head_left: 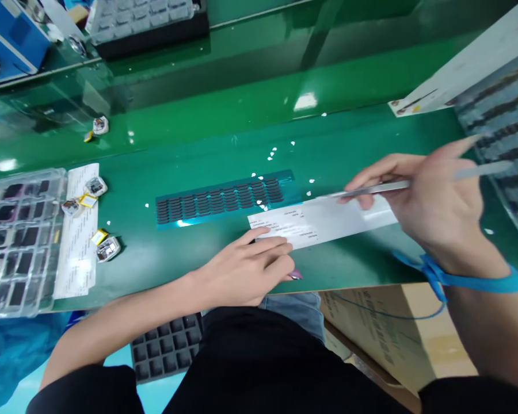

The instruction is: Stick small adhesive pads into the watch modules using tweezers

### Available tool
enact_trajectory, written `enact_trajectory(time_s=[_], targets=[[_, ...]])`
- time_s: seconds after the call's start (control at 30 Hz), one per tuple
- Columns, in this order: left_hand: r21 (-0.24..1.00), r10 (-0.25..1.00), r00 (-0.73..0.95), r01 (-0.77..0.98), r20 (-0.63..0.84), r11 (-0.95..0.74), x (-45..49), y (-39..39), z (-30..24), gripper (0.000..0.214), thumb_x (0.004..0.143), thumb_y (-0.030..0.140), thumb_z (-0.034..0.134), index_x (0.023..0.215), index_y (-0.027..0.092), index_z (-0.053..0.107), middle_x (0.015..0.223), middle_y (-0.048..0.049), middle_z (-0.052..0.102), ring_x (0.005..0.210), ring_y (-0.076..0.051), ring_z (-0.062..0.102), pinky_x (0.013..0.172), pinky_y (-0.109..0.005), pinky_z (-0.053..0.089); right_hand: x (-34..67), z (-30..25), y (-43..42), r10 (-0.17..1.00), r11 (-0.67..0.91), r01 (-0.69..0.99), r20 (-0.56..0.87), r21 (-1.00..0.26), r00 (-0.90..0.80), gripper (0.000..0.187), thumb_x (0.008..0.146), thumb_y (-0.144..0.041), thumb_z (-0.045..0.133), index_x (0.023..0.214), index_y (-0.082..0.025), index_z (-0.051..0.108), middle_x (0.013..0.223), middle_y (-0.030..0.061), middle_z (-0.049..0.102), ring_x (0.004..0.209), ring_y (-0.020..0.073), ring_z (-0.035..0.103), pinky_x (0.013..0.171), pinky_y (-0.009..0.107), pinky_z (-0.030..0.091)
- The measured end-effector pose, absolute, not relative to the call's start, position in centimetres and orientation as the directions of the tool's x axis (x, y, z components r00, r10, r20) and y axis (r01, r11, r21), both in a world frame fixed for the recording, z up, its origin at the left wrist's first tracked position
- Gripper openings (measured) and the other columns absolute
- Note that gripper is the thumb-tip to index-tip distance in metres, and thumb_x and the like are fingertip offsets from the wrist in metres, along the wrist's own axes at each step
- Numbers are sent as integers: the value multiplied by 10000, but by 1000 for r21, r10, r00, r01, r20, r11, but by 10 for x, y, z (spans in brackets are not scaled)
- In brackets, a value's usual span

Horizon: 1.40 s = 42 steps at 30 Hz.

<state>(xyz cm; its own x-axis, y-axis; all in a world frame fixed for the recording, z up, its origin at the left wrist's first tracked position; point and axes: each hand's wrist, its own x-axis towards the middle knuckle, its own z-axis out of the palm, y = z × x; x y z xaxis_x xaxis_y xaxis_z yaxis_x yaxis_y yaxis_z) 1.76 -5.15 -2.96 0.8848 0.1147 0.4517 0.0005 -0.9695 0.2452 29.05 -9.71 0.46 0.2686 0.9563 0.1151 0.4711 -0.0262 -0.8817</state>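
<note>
My right hand (431,201) is closed around metal tweezers (384,187), their tips pointing left over a white sheet with small printed markings (328,221). My left hand (254,267) lies with fingers extended over the sheet's left end, touching it. A small shiny purple thing (296,275) shows by the left fingertips; I cannot make out what it is. Just beyond the sheet, a blue film strip (293,183) carries rows of small dark pieces (220,201). Tiny white bits (271,154) are scattered on and around the strip.
At left are a clear compartment tray (47,230), a printed white strip (75,264), and small white-cased electronic units (109,248) with yellow parts. A grey-blue tray (501,126) stands at right beside a white panel (466,60). Cardboard box (380,328) below; blue wrist strap (483,282) with cord.
</note>
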Motion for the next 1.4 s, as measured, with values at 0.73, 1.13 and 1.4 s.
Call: enact_trajectory(time_s=[0.73,1.13,1.4], targets=[[163,196,912,146,360,-976,14,-45,-26,269,1144,234,469,996,143,675,1317,-96,798,975,-237,674,816,-373,544,278,-18,-110,995,-52,399,-80,-915,-54,599,1013,-723,632,808,-196,829,806,100,778,633,149,708,546,247,571],[425,285,791,34,542,-904,13,-42,-28,205,1129,208,542,1005,136,688,1016,-82,844,834,-192,771,763,-323,605,267,17,-94,982,89,236,125,-968,142,383,961,-629,793,828,-272,831,818,44,784,670,165,731,572,316,596],[996,752,652,-54,91,-73,10,-29,-16,221,1028,232,701,1219,122,709,1059,-67,818,692,-128,801,667,-224,673,221,25,-56,955,277,131,288,-952,70,407,997,-616,754,823,-248,738,704,-8,741,613,180,748,517,300,613]])
